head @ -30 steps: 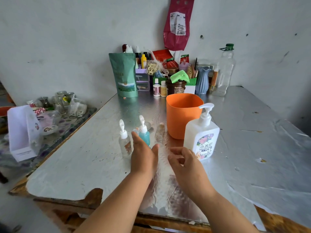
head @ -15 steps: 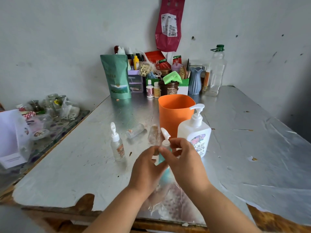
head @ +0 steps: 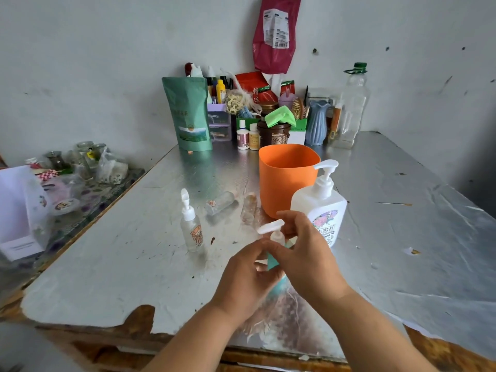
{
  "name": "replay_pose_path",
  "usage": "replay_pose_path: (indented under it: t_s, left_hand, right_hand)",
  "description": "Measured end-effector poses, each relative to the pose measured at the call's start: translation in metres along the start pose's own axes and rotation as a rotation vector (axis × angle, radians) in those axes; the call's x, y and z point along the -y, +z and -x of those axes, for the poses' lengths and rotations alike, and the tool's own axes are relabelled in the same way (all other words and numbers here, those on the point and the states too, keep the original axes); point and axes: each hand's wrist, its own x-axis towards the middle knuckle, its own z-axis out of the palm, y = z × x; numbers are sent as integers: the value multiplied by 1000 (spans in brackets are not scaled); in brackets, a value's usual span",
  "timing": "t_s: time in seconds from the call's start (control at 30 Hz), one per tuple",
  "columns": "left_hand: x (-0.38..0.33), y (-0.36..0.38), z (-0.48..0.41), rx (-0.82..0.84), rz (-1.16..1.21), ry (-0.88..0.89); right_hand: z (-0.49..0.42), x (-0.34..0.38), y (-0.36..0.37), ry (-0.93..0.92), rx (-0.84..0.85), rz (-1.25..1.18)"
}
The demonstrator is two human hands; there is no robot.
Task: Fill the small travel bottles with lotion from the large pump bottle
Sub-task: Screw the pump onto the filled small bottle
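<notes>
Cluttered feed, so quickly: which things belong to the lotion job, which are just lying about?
Job: teal travel bottle, gripped by left hand and right hand; large pump bottle; standing clear travel bottle; two clear bottles lying down.
Lying about: orange cup; green pouch; blue vase; big clear bottle; red bag on wall.

— What stands at the back of the table (head: 402, 210)?
— A green pouch (head: 189, 116), upright by the wall. Just beside it is a lilac drawer box (head: 219, 124), then two small white bottles (head: 242, 136), a brown jar (head: 273, 135) with a green cloth (head: 280, 117) on top, a blue vase (head: 318, 124) and a tall clear bottle (head: 350, 111) with a green cap.
— And nearer?
— An orange cup (head: 284, 183), upright, about mid-table. The silvery table cover is torn at the near edge, showing wood.
— On the wall?
— A dark red bag (head: 276, 36) hangs above the clutter.
— To the left?
— A lower surface with a patterned cover (head: 107, 189), bearing glass jars (head: 84, 151), a crumpled plastic bag (head: 111, 167) and a white box (head: 18, 210).
</notes>
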Motion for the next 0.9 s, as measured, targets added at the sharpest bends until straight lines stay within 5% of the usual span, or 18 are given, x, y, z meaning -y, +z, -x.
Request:
replay_pose_path:
  t_s: [0.53,0.9]
  left_hand:
    - [-5,-3,2,12,28,-10]
    - [0,-2,1,18,47,15]
  right_hand:
    - [1,-5,-1,57,23,-260]
    - [1,-6,3,55,10,-197]
